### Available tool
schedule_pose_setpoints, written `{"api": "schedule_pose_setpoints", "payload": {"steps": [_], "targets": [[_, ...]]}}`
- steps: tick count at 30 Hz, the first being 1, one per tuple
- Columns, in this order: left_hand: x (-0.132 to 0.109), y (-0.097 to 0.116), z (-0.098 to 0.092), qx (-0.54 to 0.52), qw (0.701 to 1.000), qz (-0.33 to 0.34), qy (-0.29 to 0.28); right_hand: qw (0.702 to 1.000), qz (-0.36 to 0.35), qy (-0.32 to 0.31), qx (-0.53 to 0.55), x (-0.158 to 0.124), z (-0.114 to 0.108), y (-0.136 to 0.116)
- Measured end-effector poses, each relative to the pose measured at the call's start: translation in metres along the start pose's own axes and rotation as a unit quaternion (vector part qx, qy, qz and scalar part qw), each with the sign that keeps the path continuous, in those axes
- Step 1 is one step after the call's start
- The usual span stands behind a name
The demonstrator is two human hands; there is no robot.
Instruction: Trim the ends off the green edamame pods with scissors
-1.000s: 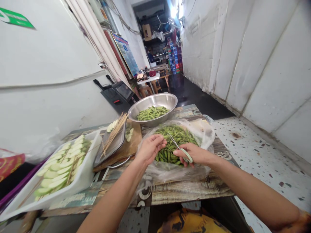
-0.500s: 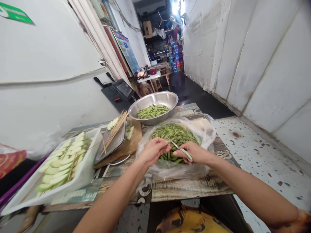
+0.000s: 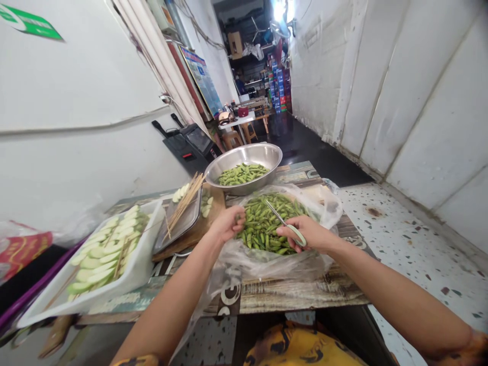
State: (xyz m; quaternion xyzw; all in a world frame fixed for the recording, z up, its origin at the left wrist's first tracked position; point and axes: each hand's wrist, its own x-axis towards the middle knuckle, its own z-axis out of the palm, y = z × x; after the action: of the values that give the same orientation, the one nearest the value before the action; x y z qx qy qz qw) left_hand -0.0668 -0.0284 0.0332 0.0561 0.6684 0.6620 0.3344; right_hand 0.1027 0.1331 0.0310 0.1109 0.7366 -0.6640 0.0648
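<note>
My right hand is closed around pale-green-handled scissors, whose thin blades point up and left over the pile. Beneath them, green edamame pods fill a clear plastic bag with its mouth spread wide. At the bag's left edge my left hand has its fingers curled in; whatever they hold is hidden. Just behind the bag stands a wide steel bowl with more green pods lying in its bottom.
On the left, a white tray holds skewered pale green slices. Bamboo skewers lie across a metal tray on a wooden board. A black machine stands by the wall.
My left hand has moved left, away from the scissor tips to the bag's edge. The scissors stay in my right hand over the pods. The view has shifted slightly.
</note>
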Motion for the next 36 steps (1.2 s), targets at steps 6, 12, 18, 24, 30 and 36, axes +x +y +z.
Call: {"api": "schedule_pose_setpoints", "payload": {"steps": [6, 12, 18, 24, 30, 36], "targets": [[0.006, -0.011, -0.009, 0.461, 0.857, 0.229, -0.007, 1.0, -0.009, -0.007, -0.013, -0.003, 0.0, -0.004], [-0.003, -0.005, 0.003, 0.516, 0.815, 0.264, 0.003, 1.0, 0.005, -0.015, -0.024, 0.001, 0.0, 0.003], [-0.016, -0.004, 0.02, 0.485, 0.842, 0.23, 0.053, 0.997, 0.003, -0.049, -0.053, 0.003, 0.0, 0.01], [-0.027, -0.003, 0.036, 0.501, 0.839, 0.21, 0.04, 0.997, -0.014, -0.056, -0.057, 0.001, 0.001, 0.011], [-0.034, -0.002, 0.041, 0.533, 0.822, 0.195, 0.037, 0.995, -0.013, -0.045, -0.083, 0.001, 0.001, 0.01], [-0.036, -0.003, 0.044, 0.548, 0.814, 0.194, 0.019, 0.994, -0.029, -0.038, -0.096, 0.001, 0.002, 0.01]]}}
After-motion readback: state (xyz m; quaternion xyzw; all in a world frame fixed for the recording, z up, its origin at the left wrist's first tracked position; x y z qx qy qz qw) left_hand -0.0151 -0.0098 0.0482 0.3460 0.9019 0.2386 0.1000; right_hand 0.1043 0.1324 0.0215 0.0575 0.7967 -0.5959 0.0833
